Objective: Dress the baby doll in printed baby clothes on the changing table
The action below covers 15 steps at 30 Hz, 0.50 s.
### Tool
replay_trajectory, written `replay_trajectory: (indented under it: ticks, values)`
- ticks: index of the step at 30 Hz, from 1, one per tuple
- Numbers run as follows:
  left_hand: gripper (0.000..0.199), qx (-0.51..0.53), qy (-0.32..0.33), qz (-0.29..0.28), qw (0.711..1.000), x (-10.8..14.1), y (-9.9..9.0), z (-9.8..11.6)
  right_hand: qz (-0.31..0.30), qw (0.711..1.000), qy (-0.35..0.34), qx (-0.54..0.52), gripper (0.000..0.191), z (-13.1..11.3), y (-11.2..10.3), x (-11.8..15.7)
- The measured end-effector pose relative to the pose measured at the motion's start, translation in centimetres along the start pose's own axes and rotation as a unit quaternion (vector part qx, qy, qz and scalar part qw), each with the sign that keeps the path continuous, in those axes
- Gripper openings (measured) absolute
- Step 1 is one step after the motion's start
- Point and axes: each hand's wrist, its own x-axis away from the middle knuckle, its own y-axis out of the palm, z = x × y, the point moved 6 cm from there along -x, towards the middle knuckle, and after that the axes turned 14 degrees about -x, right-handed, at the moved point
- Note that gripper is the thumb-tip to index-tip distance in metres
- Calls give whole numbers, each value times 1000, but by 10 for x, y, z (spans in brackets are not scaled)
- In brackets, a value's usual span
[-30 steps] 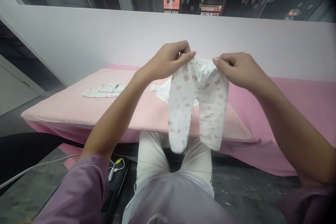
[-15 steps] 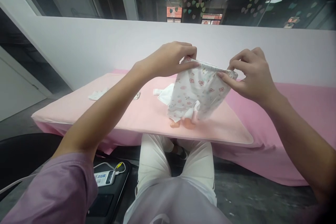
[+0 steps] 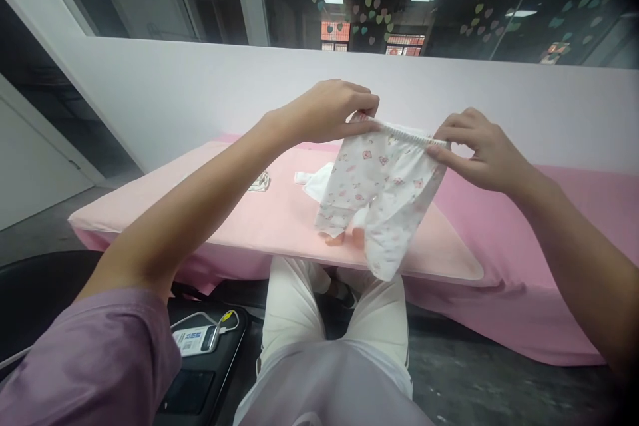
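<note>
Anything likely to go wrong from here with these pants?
1. The left hand and right hand seem to pinch only the waistband of the printed pants, so one end could slip.
2. The pants hang in front of what look like doll's feet; a leg might snag on them.
3. The left forearm partly hides a cloth on the table, so tracking could lose it.

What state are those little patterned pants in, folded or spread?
Spread: the left hand and right hand grip the waistband at opposite ends, and the pants hang between them, one leg reaching lower.
</note>
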Motion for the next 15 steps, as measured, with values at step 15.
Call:
replay_trajectory:
  ticks: [15]
  values:
    - [33, 62, -65, -46, 995, -20, 7, 18, 119, 968, 202, -92, 34, -33, 22, -19]
